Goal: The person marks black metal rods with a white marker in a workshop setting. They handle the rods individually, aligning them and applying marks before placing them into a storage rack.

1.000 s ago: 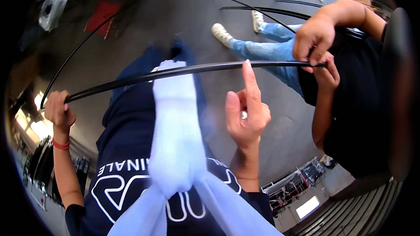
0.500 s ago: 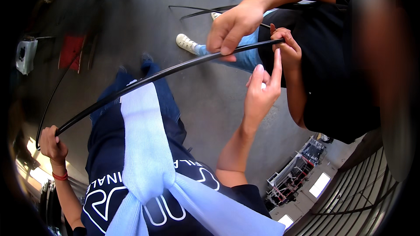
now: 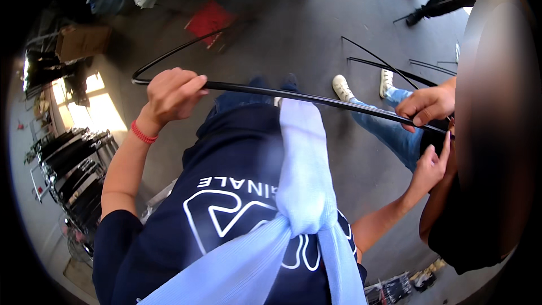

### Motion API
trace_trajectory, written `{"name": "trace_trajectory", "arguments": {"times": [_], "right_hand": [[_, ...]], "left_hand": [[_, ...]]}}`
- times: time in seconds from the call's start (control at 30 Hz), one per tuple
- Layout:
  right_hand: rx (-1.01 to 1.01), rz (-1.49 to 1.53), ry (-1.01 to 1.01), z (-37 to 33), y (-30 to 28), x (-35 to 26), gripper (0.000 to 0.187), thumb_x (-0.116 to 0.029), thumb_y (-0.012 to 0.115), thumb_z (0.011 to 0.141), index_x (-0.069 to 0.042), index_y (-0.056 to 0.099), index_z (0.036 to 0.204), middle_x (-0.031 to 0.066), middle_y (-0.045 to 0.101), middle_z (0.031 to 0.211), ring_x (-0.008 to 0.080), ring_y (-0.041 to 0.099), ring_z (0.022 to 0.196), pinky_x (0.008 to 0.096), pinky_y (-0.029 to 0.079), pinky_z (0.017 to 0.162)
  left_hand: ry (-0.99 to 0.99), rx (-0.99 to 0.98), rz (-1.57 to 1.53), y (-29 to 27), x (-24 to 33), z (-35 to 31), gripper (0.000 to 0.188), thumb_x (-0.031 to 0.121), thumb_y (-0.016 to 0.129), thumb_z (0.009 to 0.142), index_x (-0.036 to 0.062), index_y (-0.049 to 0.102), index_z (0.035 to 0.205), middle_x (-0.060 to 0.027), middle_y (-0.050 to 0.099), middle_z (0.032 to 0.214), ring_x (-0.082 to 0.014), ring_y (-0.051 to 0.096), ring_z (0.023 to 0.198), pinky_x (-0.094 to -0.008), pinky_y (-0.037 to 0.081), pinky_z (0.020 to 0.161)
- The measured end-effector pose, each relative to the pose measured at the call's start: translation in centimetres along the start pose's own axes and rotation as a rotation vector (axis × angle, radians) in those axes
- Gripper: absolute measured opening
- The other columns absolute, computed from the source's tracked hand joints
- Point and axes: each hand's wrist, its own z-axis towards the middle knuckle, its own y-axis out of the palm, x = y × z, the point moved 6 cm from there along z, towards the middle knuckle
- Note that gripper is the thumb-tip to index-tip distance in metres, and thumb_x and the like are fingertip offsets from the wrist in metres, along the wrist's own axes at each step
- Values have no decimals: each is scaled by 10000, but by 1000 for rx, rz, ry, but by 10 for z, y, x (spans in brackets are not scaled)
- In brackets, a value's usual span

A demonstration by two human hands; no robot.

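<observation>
Long slender glossy black strip (image 3: 350,105) spans from ten o'clock, where it bends back, to three o'clock. Wearer's bare left hand (image 3: 174,96), ten o'clock: fingers wrapped round strip beside bend. Bare right hand (image 3: 432,168), just past three: index finger outstretched near strip's end, not grasping; contact unclear. Co-worker's hand (image 3: 428,104), nearly three, pinches strip. Looks light, springy, slick; likely best held near both ends.
</observation>
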Motion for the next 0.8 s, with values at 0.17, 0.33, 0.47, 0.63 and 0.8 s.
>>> {"name": "trace_trajectory", "arguments": {"times": [0.17,0.33,0.47,0.63,0.8], "right_hand": [[14,116,11,0,-2,-11,369,-32,466,850,-85,514,1211,-15,479,600,26,337,433,178,252,381],[-36,353,159,-12,8,2,232,-89,473,878,-55,587,1078,-37,418,518,12,335,406,159,212,361],[7,401,238,-44,21,-28,164,-118,493,881,-35,632,907,-40,430,506,7,334,404,149,202,360],[187,214,63,-31,-2,-34,271,-6,482,822,-12,509,1092,17,481,575,62,428,499,217,378,511],[139,-12,-62,-9,-12,-30,358,-6,505,800,-86,490,1149,99,461,529,206,450,450,329,403,507]], "left_hand": [[-53,111,42,-9,-7,-7,285,109,691,685,77,524,914,-37,570,710,-182,528,542,-265,389,475],[-88,136,30,-15,-12,-20,288,137,705,691,81,515,901,-46,576,732,-198,550,576,-272,418,501],[-58,197,39,-6,-16,-29,346,106,734,653,83,517,922,-73,590,759,-234,579,622,-304,463,538],[-90,182,35,-15,-25,-54,260,55,661,733,52,503,940,-122,587,779,-281,584,651,-348,491,615],[-119,185,-19,-19,-30,-63,263,-2,643,740,35,486,947,-128,574,782,-271,564,625,-315,458,559]]}}
